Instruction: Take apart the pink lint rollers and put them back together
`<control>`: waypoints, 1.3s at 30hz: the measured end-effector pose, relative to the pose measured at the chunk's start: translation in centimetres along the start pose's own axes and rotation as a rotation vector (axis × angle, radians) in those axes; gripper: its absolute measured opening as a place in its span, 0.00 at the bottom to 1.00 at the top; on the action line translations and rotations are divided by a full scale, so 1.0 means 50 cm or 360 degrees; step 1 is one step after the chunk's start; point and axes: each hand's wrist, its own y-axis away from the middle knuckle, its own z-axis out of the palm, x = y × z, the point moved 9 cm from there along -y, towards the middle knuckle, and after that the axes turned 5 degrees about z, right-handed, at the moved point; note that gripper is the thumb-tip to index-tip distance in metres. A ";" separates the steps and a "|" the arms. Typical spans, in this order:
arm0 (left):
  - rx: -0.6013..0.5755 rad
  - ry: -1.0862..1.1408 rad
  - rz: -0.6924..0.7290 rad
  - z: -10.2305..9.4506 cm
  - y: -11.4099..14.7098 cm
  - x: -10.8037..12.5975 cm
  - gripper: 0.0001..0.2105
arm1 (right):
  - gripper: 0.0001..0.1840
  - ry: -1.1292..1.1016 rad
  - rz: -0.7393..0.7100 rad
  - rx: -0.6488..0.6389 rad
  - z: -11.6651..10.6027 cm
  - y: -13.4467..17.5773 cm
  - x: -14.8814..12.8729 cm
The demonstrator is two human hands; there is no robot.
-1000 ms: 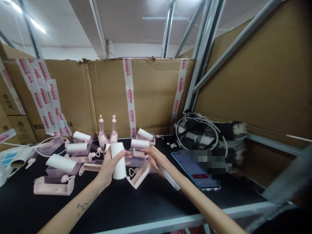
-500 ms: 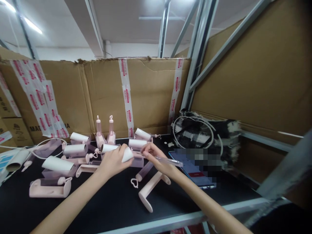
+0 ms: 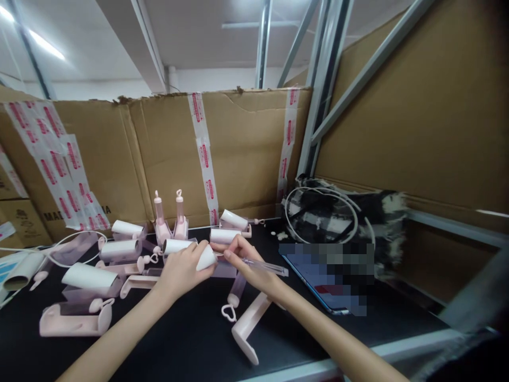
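My left hand (image 3: 180, 269) is closed around a small white roll (image 3: 205, 258), one end of it showing past the fingers. Close beside it, my right hand (image 3: 247, 260) pinches a slim tool with a clear handle (image 3: 267, 266). The thin front of this tool points at the roll's end; whether it touches is too small to tell. Below my right wrist lie a pale pink bracket-shaped holder (image 3: 248, 324) and a purple translucent tube with a heart-shaped loop (image 3: 234, 297). Another white roll (image 3: 177, 245) lies behind my left hand.
On the black tabletop (image 3: 170, 339), several white rolls in purple covers and pink holders (image 3: 75, 321) spread to the left. Two pink pieces (image 3: 180, 217) stand upright at the back. A phone (image 3: 308, 281), a dark patterned cloth bundle (image 3: 318, 217) and a white cable are at right. Cardboard (image 3: 170, 159) walls the back.
My right hand and the clear-handled tool have shifted slightly left, closer to the roll in my left hand. The view has tilted a little; the things on the table stay put.
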 end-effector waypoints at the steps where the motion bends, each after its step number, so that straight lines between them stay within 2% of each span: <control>1: 0.0000 -0.0022 0.0000 0.001 0.003 0.000 0.16 | 0.13 0.0027 0.0000 -0.0015 0.003 0.002 0.001; 4: -0.0021 -0.0103 0.0019 0.004 0.009 0.003 0.17 | 0.12 0.0085 -0.0016 -0.0060 0.011 0.006 0.000; 7: -0.0006 -0.0159 0.0015 0.005 0.010 0.005 0.18 | 0.11 0.0081 -0.0028 -0.0018 0.007 0.009 -0.001; 21: 0.0079 -0.0192 0.0071 0.011 0.012 0.006 0.19 | 0.12 -0.0056 -0.0090 -0.0062 0.011 0.016 0.003; 26: 0.0185 -0.0270 0.0164 0.008 0.013 0.014 0.17 | 0.12 0.0084 -0.0029 -0.0078 0.014 0.016 0.014; 32: 0.0298 -0.0323 0.0209 -0.005 0.018 0.021 0.16 | 0.12 0.0120 -0.0054 0.0036 -0.001 0.016 0.006; 39: 0.0291 -0.0333 0.0221 -0.006 0.019 0.023 0.17 | 0.10 -0.0067 -0.0102 -0.0049 0.009 0.019 0.003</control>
